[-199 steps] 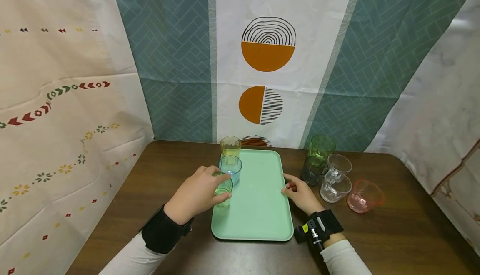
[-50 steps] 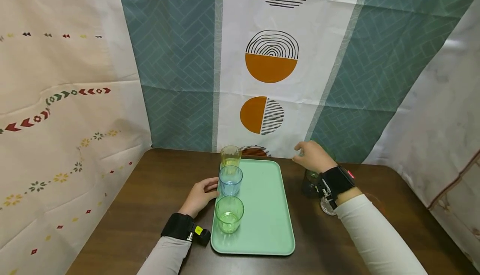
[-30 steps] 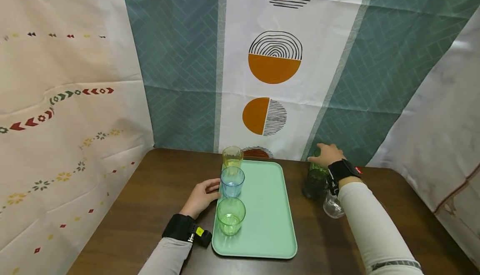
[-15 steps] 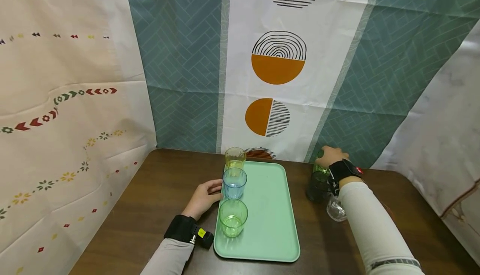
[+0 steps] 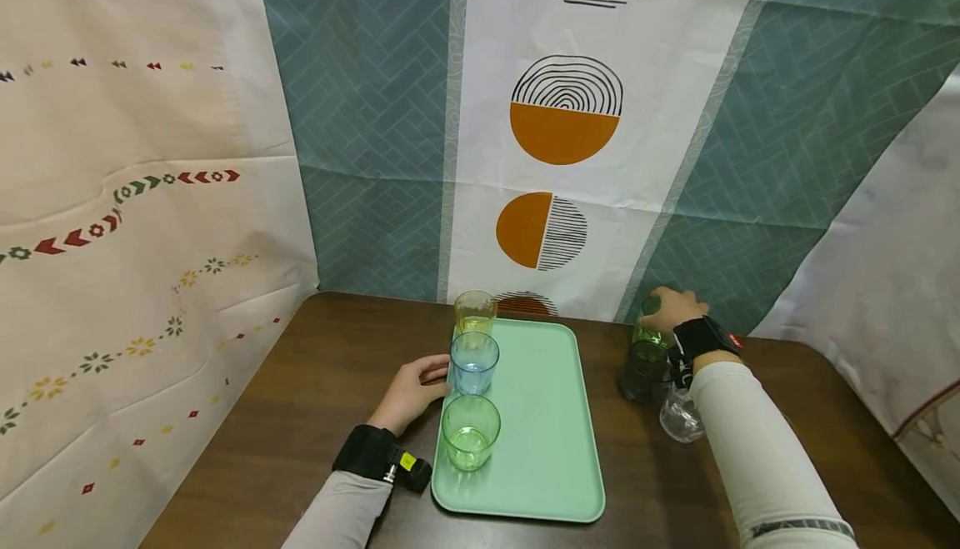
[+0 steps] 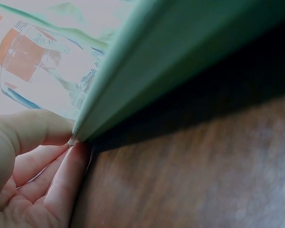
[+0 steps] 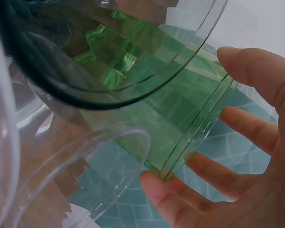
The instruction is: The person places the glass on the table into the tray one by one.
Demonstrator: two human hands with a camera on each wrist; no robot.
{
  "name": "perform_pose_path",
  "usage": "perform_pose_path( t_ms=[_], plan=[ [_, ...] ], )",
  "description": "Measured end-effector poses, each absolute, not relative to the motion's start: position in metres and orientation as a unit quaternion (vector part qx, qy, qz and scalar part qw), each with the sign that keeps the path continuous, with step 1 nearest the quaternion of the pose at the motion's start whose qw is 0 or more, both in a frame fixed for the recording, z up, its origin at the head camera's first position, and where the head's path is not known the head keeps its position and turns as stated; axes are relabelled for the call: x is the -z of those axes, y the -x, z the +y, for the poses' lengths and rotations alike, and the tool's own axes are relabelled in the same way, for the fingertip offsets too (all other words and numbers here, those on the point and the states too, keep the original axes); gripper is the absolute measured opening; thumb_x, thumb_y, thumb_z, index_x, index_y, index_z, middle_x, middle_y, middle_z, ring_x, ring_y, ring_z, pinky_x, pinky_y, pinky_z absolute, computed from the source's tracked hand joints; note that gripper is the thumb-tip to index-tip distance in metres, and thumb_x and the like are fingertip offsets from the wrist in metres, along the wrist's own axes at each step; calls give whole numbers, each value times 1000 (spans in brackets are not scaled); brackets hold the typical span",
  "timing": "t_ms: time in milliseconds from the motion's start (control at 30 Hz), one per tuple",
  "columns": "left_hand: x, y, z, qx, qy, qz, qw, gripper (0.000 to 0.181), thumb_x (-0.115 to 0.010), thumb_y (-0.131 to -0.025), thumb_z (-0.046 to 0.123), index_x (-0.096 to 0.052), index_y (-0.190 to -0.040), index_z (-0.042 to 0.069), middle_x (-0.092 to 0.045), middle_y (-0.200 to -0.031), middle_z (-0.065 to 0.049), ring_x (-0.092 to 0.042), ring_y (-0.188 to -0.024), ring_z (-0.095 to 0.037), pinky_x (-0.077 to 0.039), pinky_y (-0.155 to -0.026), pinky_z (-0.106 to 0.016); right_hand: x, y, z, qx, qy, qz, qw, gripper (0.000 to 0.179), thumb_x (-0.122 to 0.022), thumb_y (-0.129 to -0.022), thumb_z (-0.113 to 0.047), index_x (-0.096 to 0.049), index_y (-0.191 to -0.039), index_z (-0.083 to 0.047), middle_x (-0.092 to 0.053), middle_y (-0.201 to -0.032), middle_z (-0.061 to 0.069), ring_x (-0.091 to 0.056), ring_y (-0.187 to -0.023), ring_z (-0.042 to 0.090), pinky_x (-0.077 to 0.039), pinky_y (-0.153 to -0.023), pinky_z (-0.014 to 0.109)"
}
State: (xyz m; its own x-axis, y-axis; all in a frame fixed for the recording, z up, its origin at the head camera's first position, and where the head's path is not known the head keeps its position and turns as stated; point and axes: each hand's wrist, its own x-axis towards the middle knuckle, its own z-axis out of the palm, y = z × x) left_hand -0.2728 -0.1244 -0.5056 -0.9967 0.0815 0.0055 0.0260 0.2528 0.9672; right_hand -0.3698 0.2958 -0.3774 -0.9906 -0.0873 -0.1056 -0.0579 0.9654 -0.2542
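My left hand (image 5: 408, 391) pinches the left rim of the green tray (image 5: 540, 449); in the left wrist view the thumb and fingers meet at the tray's edge. On the tray's left side stand a yellow glass (image 5: 476, 316), a blue glass (image 5: 474, 364) and a light green glass (image 5: 470, 434) in a row. At the back right, my right hand (image 5: 675, 309) grips a darker green glass (image 5: 648, 332) from above. The right wrist view shows thumb and fingertips around that glass's rim. Part of it is hidden behind the hand and a dark grey glass (image 5: 643, 376).
In front of the right hand stands a clear glass (image 5: 682, 421), partly covered by the right sleeve (image 5: 765, 441). Bare wooden tabletop (image 5: 337, 341) lies left of the tray. A patterned cloth (image 5: 555, 141) hangs along the table's back edge.
My left hand has let go of the light green glass, now on the tray, and moved to the left rim. My right hand has left the tray's right edge and taken hold of the darker green glass.
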Motion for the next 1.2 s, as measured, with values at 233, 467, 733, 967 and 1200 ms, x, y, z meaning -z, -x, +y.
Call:
perform_pose_path(
  t_ms=[233, 467, 733, 967, 1200],
  plan=[
    [503, 272, -121, -612, -39, 789, 28, 48, -68, -84, 4, -57, -131, 6, -62, -126, -16, -57, -117, -29, -51, -95, -48, 382, 370, 305, 133, 38, 990, 35, 66, -65, -87, -28, -40, -134, 11, -41, -129, 44, -24, -119, 64, -23, -92, 78],
    [499, 273, -121, -609, -42, 792, 26, 47, -69, -84, 5, -57, -130, 6, -62, -126, -17, -57, -117, -30, -51, -95, -49, 382, 372, 307, 140, 50, 989, 27, 73, -71, -82, -37, -40, -132, 7, -31, -128, 49, -23, -110, 70, -26, -88, 79],
    [502, 274, -122, -609, -37, 792, 23, 46, -70, -83, 4, -59, -128, 6, -64, -123, -16, -59, -115, -28, -51, -95, -48, 386, 368, 298, 144, 27, 989, 13, 72, -70, -83, -37, -40, -132, 7, -21, -128, 53, -24, -105, 73, -33, -84, 78],
    [503, 273, -123, -610, -31, 791, 22, 46, -70, -82, 3, -60, -127, 6, -65, -122, -16, -60, -113, -28, -51, -94, -48, 382, 361, 284, 144, 13, 989, -1, 72, -68, -86, -37, -39, -134, 7, -20, -127, 53, -24, -107, 72, -36, -83, 76],
    [503, 274, -126, -616, -25, 787, 21, 46, -70, -82, 3, -60, -128, 7, -65, -122, -16, -59, -114, -28, -51, -95, -48, 369, 362, 264, 136, 9, 990, -26, 77, -66, -88, -38, -33, -140, 7, -19, -129, 52, -23, -110, 70, -37, -84, 74]
  ],
)
